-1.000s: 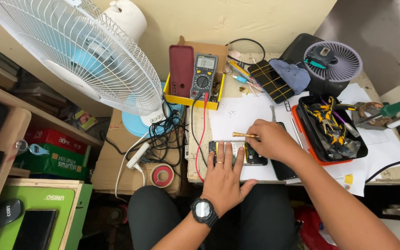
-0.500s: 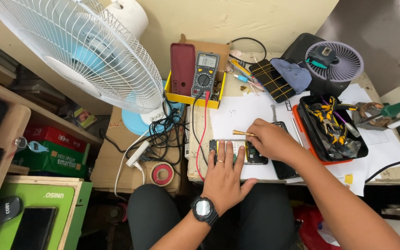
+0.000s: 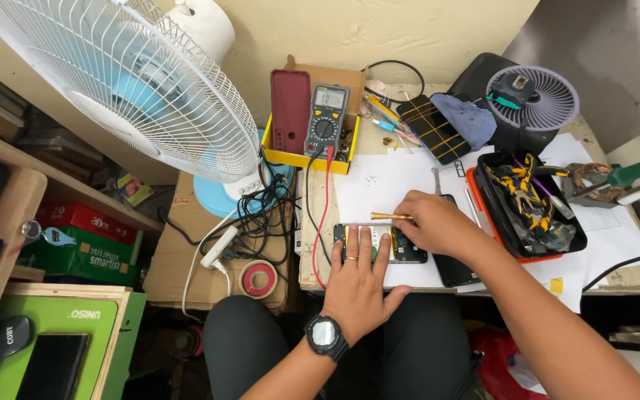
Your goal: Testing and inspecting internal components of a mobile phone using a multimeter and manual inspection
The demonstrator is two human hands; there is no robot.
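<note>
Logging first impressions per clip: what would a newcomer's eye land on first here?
The big white fan fills the upper left. At centre, the left hand presses on an opened phone while the right hand holds a brass-handled tool over it. A multimeter leans in a yellow tray behind.

Paper-covered wooden table (image 3: 312,252) with opened phone (image 3: 401,248), multimeter (image 3: 325,118), tool tray (image 3: 527,215)

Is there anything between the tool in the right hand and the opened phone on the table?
Nothing visible. The right hand holds the brass-handled tool just above the opened phone, while the left hand presses its near edge, clear of the tool's path.
</note>
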